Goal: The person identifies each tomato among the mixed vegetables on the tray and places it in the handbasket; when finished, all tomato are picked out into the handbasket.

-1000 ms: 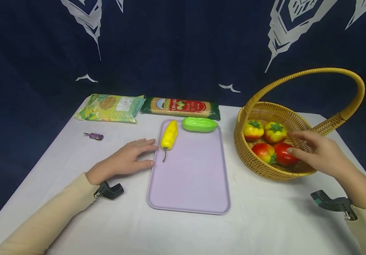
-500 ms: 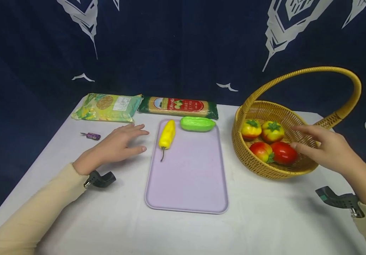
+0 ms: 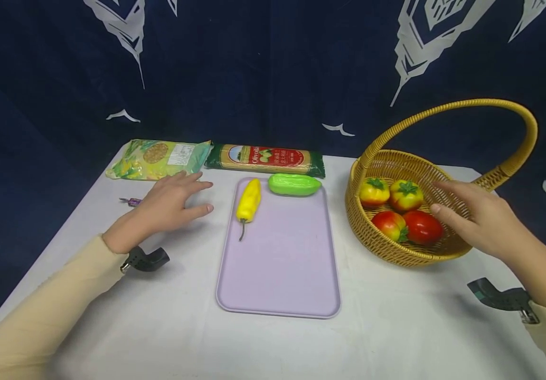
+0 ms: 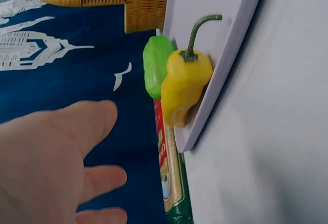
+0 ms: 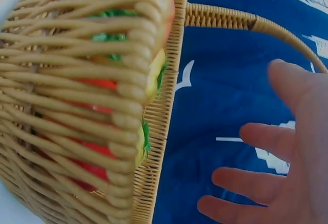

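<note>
My left hand (image 3: 170, 203) hovers above the table left of the tray, fingers spread and holding nothing. Near it lie a purple-handled small tool (image 3: 133, 202), partly hidden by the hand, and a yellow pepper (image 3: 248, 200) on the lilac tray (image 3: 280, 264). My right hand (image 3: 482, 219) is over the right side of a wicker basket (image 3: 377, 244), fingers loosely extended and nothing in them. Inside the basket are two yellow-red tomato-like fruits (image 3: 406, 196), a red-and-yellow one (image 3: 389, 226) and a smooth red one (image 3: 423, 228). The right wrist view shows the right hand (image 5: 287, 157) apart from the wickerwork.
A green cucumber-like vegetable (image 3: 294, 184) lies across the tray's far edge. Behind it are a spaghetti pack (image 3: 268, 160) and a green-yellow food bag (image 3: 159, 160). The basket's tall handle (image 3: 468, 103) arches above its bowl. A dark blue patterned cloth (image 3: 254, 68) hangs behind the table.
My left hand has drawn back from the tray's left edge, moving up and left until it partly covers the small tool. The right hand has shifted only slightly over the basket.
</note>
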Demonstrator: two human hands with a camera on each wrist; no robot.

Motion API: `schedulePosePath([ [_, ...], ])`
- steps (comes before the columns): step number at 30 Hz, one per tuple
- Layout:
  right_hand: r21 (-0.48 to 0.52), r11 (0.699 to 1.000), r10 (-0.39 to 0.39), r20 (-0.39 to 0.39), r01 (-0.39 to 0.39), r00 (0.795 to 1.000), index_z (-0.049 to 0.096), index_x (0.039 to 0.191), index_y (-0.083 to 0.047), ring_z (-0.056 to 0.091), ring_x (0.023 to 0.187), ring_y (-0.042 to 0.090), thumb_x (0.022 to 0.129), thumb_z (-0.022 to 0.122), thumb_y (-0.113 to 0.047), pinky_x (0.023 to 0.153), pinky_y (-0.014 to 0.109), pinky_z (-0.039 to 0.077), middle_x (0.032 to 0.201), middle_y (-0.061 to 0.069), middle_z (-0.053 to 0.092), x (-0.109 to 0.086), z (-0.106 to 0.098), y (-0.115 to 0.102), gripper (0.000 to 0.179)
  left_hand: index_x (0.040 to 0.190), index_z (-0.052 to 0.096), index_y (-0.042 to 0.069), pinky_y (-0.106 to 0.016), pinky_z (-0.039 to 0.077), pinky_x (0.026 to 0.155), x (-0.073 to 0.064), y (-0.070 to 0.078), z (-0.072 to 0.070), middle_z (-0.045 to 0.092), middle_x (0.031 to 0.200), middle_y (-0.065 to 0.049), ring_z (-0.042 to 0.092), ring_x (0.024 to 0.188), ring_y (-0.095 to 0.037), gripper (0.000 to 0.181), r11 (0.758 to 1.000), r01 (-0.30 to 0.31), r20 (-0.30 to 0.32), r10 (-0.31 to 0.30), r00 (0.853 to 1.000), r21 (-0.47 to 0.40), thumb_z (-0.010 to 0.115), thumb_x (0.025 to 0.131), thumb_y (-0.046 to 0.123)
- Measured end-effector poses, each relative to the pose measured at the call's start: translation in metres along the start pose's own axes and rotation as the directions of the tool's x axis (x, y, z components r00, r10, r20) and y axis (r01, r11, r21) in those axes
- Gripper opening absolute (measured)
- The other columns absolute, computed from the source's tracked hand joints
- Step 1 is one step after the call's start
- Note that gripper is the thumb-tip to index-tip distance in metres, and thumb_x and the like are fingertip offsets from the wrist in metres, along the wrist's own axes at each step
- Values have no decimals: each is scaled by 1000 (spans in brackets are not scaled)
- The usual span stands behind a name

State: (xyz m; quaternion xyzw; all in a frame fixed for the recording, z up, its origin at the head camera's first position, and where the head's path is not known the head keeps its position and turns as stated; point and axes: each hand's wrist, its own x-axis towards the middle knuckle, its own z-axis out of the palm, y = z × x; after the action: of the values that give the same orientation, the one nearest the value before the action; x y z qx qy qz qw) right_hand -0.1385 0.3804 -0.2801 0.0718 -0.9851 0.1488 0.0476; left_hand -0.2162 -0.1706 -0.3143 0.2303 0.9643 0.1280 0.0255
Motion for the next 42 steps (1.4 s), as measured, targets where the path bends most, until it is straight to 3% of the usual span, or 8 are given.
schedulePosePath([
  [4,-38,999,-32,-8,31,999,38,156,-6,33,141,61,100,61,-40,106,83,26,154,36,39,0,3,-4,70,151,51,12,-76,15,120,1,1,-4,32,164,-26,21,150,-59,61,996,70,-20,-69,997,54,57,100,46],
  [9,-100,994,-38,28,41,999,32,160,-9,35,138,63,98,61,-45,100,85,30,158,35,35,2,4,-8,77,153,48,12,-75,12,121,1,0,-3,26,167,-25,15,152,-58,63,992,105,-49,-102,994,68,54,101,48],
  [14,-145,988,-49,47,56,998,29,160,-7,34,136,66,100,58,-48,102,84,29,159,38,29,4,8,-10,78,155,44,12,-75,7,121,1,-3,1,20,168,-26,9,153,-58,64,991,114,-59,-110,992,66,50,103,49],
  [19,-140,988,-54,80,64,995,23,162,-9,22,141,69,101,53,-49,111,83,18,163,39,18,3,12,-13,79,159,37,15,-74,3,122,1,-7,3,13,170,-25,2,155,-56,68,990,127,-48,-124,991,67,44,104,54],
  [27,-200,977,-51,83,67,995,16,164,-11,9,143,72,103,46,-54,112,84,7,166,37,3,3,18,-20,80,162,28,20,-73,-3,122,0,-9,2,7,171,-22,-5,155,-54,74,987,130,-13,-129,992,90,38,103,62],
  [33,-234,971,-34,90,55,995,15,164,-13,5,146,68,102,45,-58,112,85,3,166,36,3,3,26,-21,82,163,25,21,-74,-3,122,-1,-9,4,5,172,-22,-6,155,-55,76,989,103,3,-104,995,110,37,102,63],
  [42,-252,967,-12,143,48,990,10,165,-15,-2,147,68,102,40,-61,111,85,0,166,35,-2,3,34,-25,83,164,22,21,-73,-3,122,-3,-11,6,5,172,-20,-6,155,-54,76,987,110,15,-112,994,116,37,102,63],
])
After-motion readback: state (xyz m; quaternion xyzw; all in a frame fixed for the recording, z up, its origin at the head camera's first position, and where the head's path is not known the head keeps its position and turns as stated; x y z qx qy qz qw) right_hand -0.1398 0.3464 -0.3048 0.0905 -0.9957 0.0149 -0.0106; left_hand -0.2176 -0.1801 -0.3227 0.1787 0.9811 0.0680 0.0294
